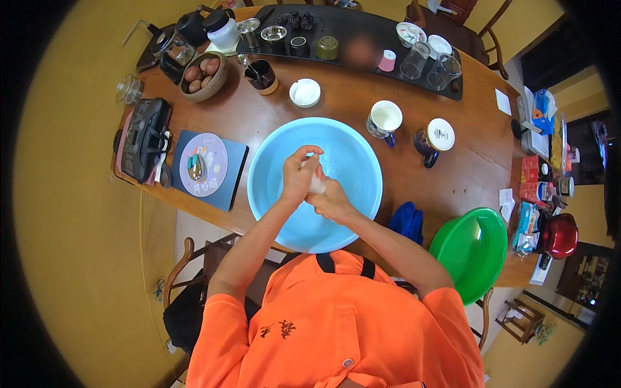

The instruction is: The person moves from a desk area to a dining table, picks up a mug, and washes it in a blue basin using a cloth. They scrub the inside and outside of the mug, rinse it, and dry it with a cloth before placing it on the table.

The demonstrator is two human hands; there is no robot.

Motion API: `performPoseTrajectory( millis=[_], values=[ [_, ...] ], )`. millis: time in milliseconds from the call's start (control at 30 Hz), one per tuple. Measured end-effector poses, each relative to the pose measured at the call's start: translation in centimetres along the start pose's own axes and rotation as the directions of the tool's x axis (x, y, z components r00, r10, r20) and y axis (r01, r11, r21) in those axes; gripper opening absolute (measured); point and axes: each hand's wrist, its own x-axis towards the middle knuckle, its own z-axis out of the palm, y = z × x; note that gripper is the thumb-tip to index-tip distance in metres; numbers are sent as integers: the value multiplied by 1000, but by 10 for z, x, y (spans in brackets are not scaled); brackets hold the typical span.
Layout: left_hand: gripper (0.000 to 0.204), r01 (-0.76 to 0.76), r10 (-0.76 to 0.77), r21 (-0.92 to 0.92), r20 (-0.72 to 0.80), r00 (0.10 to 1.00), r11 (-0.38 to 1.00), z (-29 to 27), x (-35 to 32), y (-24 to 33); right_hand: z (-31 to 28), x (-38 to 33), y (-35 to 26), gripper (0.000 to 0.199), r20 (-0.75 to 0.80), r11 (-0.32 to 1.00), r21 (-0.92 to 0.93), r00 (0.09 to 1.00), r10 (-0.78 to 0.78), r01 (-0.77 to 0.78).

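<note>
A small white cloth (317,184) sits squeezed between both hands over the middle of the light blue basin (272,161), which rests at the near edge of the long wooden table (336,103), right in front of the person in the orange shirt (336,323). In the head view, the left hand (299,176) curls its fingers over the top of the cloth, while the right hand (331,199) closes on it from below, so the two hands are pressed together around it and only a little of the white fabric shows between them. Just right of the basin, at the near edge, lies a crumpled blue cloth (407,221), and beyond it a green basin (471,253) overhangs the near right corner. Behind the blue basin stand a white-and-blue mug (384,120) and a dark mug with a white lid (435,140), with a small white dish (305,92) toward the middle. A long black tray (349,32) with jars and glasses runs along the far edge. Near the left edge lie a dark blue mat with a round disc (208,167) and a wooden bowl (203,76).
</note>
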Motion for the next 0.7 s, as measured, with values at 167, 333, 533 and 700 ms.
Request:
performPoseTrajectory(
  millis=[167,333,533,700],
  values=[
    [14,-90,137,286,-149,979,954,6,-1,-3,2,16,12,43,-110,934,-261,953,-281,245],
    [17,-99,141,209,-200,969,973,1,3,-5,7,16,10,44,-153,884,-323,903,-402,339],
    [40,118,-159,-165,-263,951,979,-7,-19,19,-5,-9,-17,56,-249,935,-267,921,-300,233],
    [50,201,-189,52,-178,966,978,-18,-27,15,-9,-13,-11,52,-145,703,-561,784,-604,437]
  ],
)
